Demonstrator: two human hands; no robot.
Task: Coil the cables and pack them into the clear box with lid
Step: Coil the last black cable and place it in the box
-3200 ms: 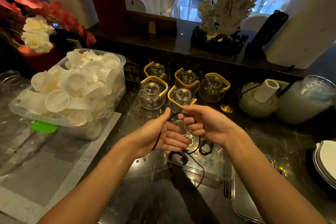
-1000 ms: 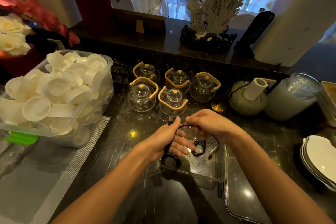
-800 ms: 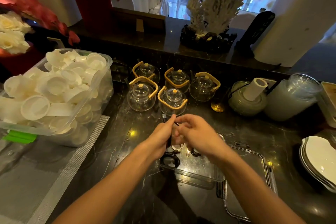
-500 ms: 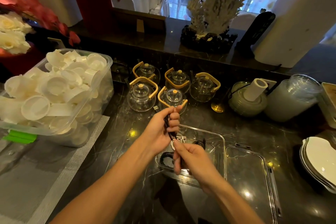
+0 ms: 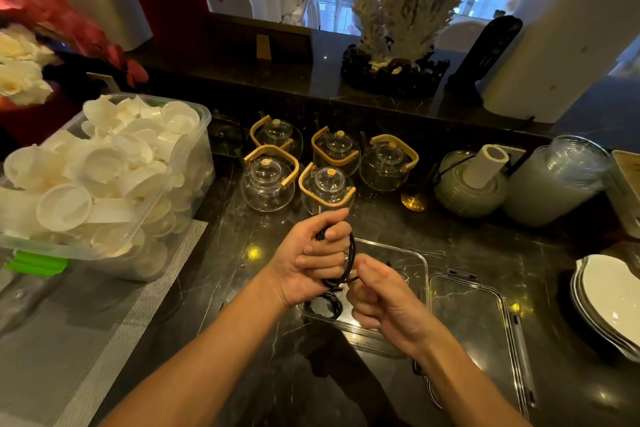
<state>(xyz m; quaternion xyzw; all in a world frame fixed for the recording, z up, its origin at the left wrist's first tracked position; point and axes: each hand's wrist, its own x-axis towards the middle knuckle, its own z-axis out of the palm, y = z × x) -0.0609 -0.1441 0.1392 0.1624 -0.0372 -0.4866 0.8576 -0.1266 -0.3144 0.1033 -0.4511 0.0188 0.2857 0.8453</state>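
My left hand [image 5: 313, 260] is closed around a coil of thin black cable [image 5: 351, 258], held upright above the clear box [image 5: 417, 265] on the dark marble counter. My right hand [image 5: 379, 298] sits just right of the coil and pinches the loose end of the same cable near the coil's bottom. Another coiled black cable [image 5: 325, 305] lies inside the box at its near left corner, partly hidden by my left wrist. The clear lid [image 5: 478, 315] lies flat on the counter to the right of the box.
Several glass teapots [image 5: 268, 180] with wooden handles stand just beyond my hands. A big clear tub [image 5: 187, 184] of white cups fills the left. A green pot [image 5: 467, 187], a stack of clear lids [image 5: 554, 180] and white plates [image 5: 602, 302] sit on the right.
My right hand came round from in front of the coil to its right side, wrapping cable onto the coil in my left hand. The coil has grown thicker, and loose cable has left the box.
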